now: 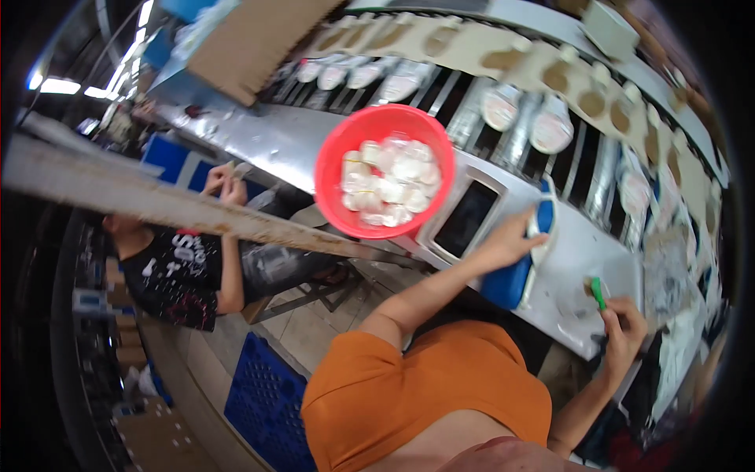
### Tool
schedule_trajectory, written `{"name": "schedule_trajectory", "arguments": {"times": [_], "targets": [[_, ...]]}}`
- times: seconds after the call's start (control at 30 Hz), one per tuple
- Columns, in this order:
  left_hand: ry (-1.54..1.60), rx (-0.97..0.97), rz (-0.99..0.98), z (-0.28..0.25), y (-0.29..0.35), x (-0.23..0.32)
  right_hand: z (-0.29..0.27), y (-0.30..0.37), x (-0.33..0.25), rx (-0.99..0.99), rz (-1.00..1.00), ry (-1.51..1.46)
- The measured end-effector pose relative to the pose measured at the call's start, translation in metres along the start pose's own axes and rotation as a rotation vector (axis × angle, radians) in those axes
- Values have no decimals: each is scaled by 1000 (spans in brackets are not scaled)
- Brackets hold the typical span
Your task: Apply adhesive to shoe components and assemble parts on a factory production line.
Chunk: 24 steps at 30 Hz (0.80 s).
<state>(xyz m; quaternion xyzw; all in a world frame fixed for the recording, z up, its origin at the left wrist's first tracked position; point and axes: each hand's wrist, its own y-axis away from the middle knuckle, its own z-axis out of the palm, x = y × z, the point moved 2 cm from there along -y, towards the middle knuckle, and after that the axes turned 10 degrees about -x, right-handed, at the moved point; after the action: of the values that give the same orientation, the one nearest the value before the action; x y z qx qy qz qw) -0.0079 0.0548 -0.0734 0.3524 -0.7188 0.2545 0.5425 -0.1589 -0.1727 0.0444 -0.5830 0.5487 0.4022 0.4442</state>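
Observation:
My left hand (515, 237) is closed around a blue shoe with a white sole (510, 282), which stands on its side along the front edge of the metal table. Much of the shoe's middle is hidden behind my fingers. In my right hand (623, 324), closed to the right of the shoe, is a small brush with a green handle (599, 294). Its head points away from me, over a wet-looking patch of the table (578, 271), apart from the shoe.
A red basin (330, 206) of white pieces stands left of a white-rimmed dark tray or opening (497, 182). Beyond, rollers (452, 118) carry shoe parts, beside a beige belt (495, 43) with soles. A co-worker (177, 271) sits behind a rusty bar (197, 214). A blue crate (263, 397) lies on the floor.

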Motion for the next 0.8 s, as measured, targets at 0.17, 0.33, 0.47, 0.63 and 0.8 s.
{"name": "schedule_trajectory", "arguments": {"times": [0.17,0.33,0.47,0.63,0.8], "targets": [[-89,-56,-18,-23,-1,0,-4,-1,-14,74,48,-61],[-228,-61,-60,-17,-14,19,-11,9,-13,151,44,-166],[-239,6,-115,-12,-25,25,-16,19,-6,186,22,-172],[-322,43,-178,-12,-35,31,-15,29,7,215,38,-221],[-269,101,-237,-14,-49,31,-12,31,10,230,43,-245]]}}
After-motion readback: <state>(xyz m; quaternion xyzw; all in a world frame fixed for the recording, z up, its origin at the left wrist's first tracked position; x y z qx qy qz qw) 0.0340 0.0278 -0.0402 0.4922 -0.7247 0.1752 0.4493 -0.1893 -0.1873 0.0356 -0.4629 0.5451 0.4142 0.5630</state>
